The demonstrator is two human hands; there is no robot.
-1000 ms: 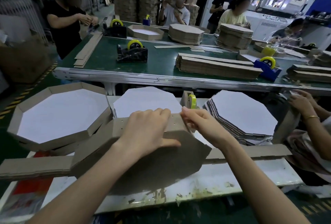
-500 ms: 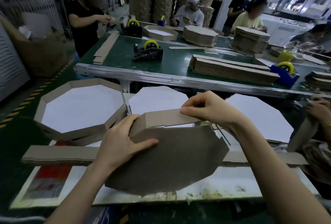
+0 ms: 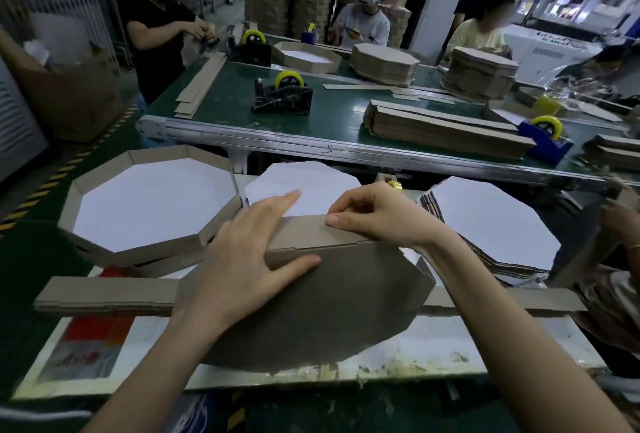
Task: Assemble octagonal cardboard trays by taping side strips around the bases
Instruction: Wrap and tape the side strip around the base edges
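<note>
Base: a brown eight-sided cardboard base (image 3: 329, 311) sits in the middle of the view, its near edge on the white worktable (image 3: 450, 353) and its far edge tilted up.
Side strip: a cardboard side strip (image 3: 304, 230) runs along the base's far edge at twelve o'clock, touching it; a further part of the strip shows at the base's three o'clock corner.
Left hand: the left hand (image 3: 249, 259) lies flat with straight fingers over the strip's left part, fingertips reaching past its top edge, thumb spread onto the base.
Right hand: the right hand (image 3: 377, 214) pinches the strip's top edge between thumb and curled fingers, at one o'clock from the left hand.
Finished tray: a walled tray (image 3: 156, 247) with a white floor lies at ten o'clock from the base.
White sheet: a white eight-sided sheet (image 3: 311, 179) lies at twelve o'clock, partly hidden by both hands.
Stack of bases: a fanned stack of bases (image 3: 491, 221), white side up, lies at two o'clock.
Loose strips: a pile of flat strips (image 3: 104, 294) lies across the worktable from nine to three o'clock, passing under the base.
Far bench: a green bench (image 3: 339, 114) at twelve o'clock carries a black tape holder (image 3: 282, 95), a blue tape holder (image 3: 547, 138) and more strips (image 3: 443, 127).
</note>
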